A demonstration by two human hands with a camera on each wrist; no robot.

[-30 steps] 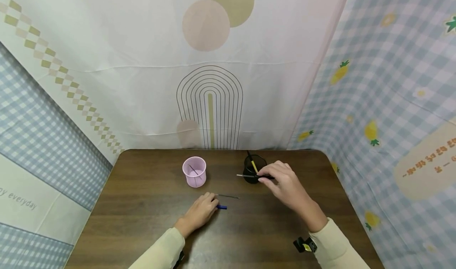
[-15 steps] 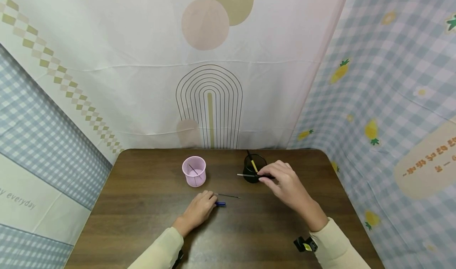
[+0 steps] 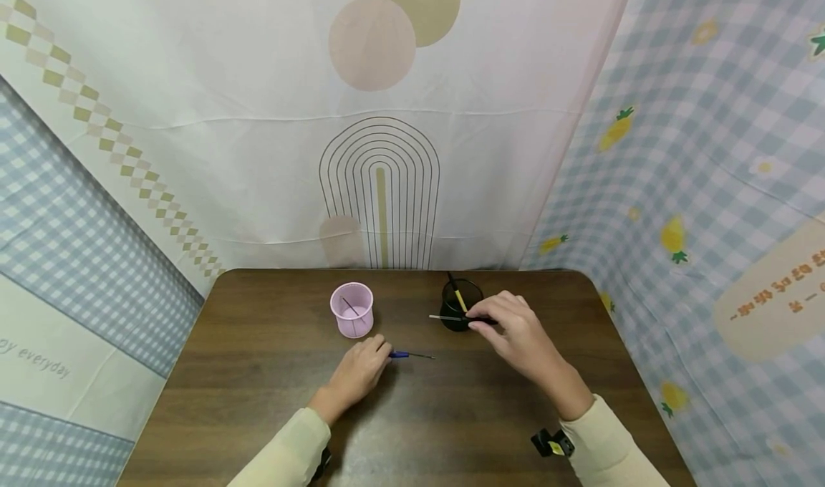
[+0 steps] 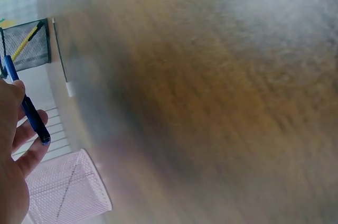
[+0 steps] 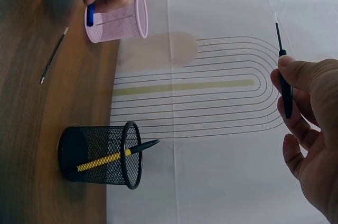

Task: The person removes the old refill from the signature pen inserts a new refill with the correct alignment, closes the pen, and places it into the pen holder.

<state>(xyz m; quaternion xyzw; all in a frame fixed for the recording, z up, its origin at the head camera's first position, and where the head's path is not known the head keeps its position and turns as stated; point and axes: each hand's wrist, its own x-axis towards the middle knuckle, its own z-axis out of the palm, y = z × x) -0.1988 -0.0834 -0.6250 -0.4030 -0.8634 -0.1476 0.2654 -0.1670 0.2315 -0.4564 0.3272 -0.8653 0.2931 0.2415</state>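
Observation:
My left hand (image 3: 356,369) pinches a short blue pen-like stick (image 4: 33,115) above the table, front-left of the thin dark rod with pale ends (image 5: 54,55) lying there. In the head view the blue stick overlaps that rod. My right hand (image 3: 515,329) pinches the black handle of a slim tool (image 5: 285,89) with a thin shaft and pale tip; its exact kind is unclear. The tool is raised in front of the black mesh cup (image 5: 120,135), which holds a yellow and black pen (image 5: 100,161). The pink mesh cup (image 3: 354,327) contains a thin dark stick (image 5: 116,19).
Both cups stand toward the back of the brown wooden table (image 3: 271,329). A printed white cloth (image 3: 271,186) hangs behind it, with checked cloths on both sides. Black wrist devices (image 3: 552,443) show below the sleeves.
My left hand has moved a little away from me with the blue stick, bringing it level with the rod in the head view. My right hand has stayed nearly still.

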